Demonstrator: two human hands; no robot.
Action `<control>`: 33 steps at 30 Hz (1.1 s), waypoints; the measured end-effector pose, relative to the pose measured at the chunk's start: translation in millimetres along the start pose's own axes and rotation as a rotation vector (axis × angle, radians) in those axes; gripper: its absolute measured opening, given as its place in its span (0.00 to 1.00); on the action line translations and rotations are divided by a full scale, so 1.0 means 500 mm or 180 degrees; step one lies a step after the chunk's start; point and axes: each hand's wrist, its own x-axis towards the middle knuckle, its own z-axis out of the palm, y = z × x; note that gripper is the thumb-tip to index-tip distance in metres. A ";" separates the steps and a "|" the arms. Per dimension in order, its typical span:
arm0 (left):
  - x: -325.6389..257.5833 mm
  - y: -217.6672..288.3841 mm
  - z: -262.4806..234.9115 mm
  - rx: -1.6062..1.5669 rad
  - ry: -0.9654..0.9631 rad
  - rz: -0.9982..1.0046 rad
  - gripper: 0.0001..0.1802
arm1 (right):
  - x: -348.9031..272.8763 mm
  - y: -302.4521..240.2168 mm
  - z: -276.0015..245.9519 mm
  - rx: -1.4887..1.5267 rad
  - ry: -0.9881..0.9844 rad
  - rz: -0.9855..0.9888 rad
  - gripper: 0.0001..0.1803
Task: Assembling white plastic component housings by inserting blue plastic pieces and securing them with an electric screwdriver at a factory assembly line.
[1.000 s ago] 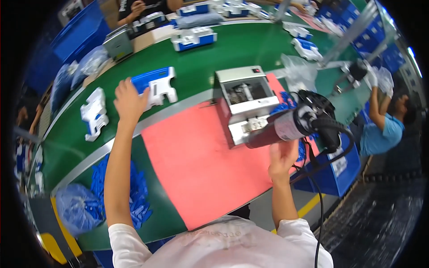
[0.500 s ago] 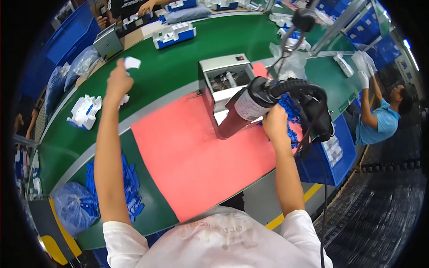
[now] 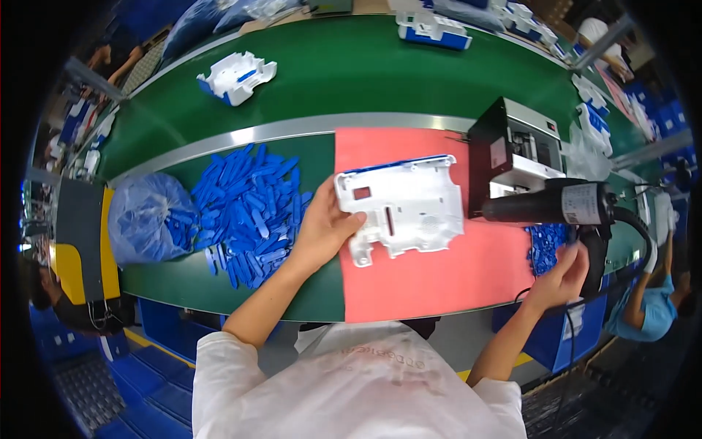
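Note:
My left hand (image 3: 327, 227) grips a white plastic housing (image 3: 409, 208) by its left side, thumb on top. The housing has a blue strip along its far edge, a square opening, a slot and a vent grille; it is held above the pink mat (image 3: 431, 289). Beside a pile of small blue parts (image 3: 547, 249), my right hand (image 3: 559, 282) has its fingers drawn together; whatever is between them is too blurred to make out. A black cylindrical tool (image 3: 545, 205) with a label and cable hangs just beyond this hand.
An open-topped metal machine (image 3: 519, 150) stands at the mat's far right. Left of the mat lie long blue strips (image 3: 252, 212) and a clear bag (image 3: 150, 219) of blue pieces. White-and-blue housings (image 3: 238, 77) sit on the green belt (image 3: 329, 73). A co-worker in blue (image 3: 647, 311) is at right.
My left hand has come back from over the belt, bringing the white housing above the mat. My right hand is now nearer the body, beside the small blue parts. The whole view has turned left.

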 end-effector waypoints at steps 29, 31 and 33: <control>0.024 0.111 -0.105 0.0338 0.0921 0.1120 0.10 | -0.118 -0.164 0.149 -0.0001 -0.4492 -0.1868 0.10; -0.002 0.109 -0.074 -0.0213 0.0520 0.0790 0.09 | -0.136 -0.170 0.147 0.0001 -0.4397 -0.1910 0.11; -0.016 0.083 -0.046 -0.0598 0.0034 0.0316 0.09 | -0.152 -0.184 0.148 0.0074 -0.4341 -0.1981 0.12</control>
